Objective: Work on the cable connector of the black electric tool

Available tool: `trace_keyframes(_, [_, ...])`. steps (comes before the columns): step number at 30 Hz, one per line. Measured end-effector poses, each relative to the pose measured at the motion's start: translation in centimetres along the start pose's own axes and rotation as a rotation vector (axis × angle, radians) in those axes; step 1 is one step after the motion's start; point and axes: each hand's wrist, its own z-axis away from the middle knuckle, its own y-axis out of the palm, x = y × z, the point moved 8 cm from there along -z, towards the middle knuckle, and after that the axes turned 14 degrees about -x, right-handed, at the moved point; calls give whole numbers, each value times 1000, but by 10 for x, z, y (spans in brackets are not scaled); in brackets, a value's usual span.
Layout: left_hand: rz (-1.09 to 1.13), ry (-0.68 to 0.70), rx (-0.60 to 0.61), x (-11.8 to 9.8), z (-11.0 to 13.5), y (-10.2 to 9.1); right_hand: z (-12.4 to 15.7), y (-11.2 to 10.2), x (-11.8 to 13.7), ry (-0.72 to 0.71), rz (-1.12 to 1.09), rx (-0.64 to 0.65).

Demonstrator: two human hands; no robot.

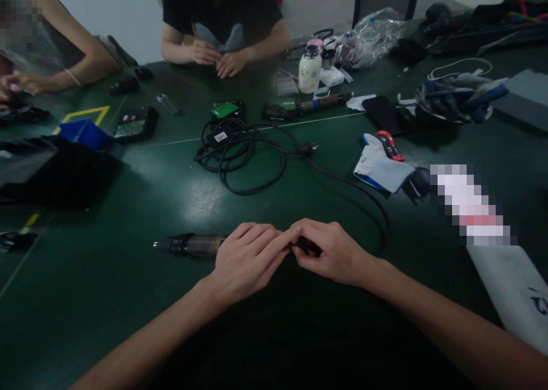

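Note:
An electric screwdriver lies level just above or on the green table, its tip pointing left. My left hand is closed over its body and hides most of the handle. At the tool's right end, the fingers of my right hand are bent together around a dark part, touching my left fingertips. That part is mostly covered; it may be the tool's tail or its cable end. A black cable curves down toward my right hand from a coiled power lead with an adapter and a plug.
Past the cable lie hard drives and another electric screwdriver. A glove, red-handled tool, phone and bottle are to the right. Two people sit opposite, their hands on small things. A black bag-like object is left.

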Motion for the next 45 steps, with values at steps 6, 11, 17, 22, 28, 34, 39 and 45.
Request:
trace_keyframes(6, [5,33,-14,-3,0,0,0,-1,0,0,-16,4])
trace_keyframes(11, [22,21,-1,-2,-1,0,-1,-1,1,9,-17,8])
trace_keyframes(17, [-5,18,-5,0,2,1,0,0,-1,20,-11,5])
trace_keyframes(22, [-22,29,-16,0,3,3,0,0,0,30,-30,6])
trace_keyframes(28, [44,3,-14,-1,0,-2,0,-2,-2,55,-36,-5])
trace_keyframes(34, [19,8,-27,-1,-1,-2,0,-1,-1,56,-32,3])
trace_keyframes(39, [35,5,-7,-1,-1,-1,0,-2,0,43,-40,-11])
trace_keyframes(45, [-19,10,-26,1,1,0,-1,-3,1,42,-28,-19])
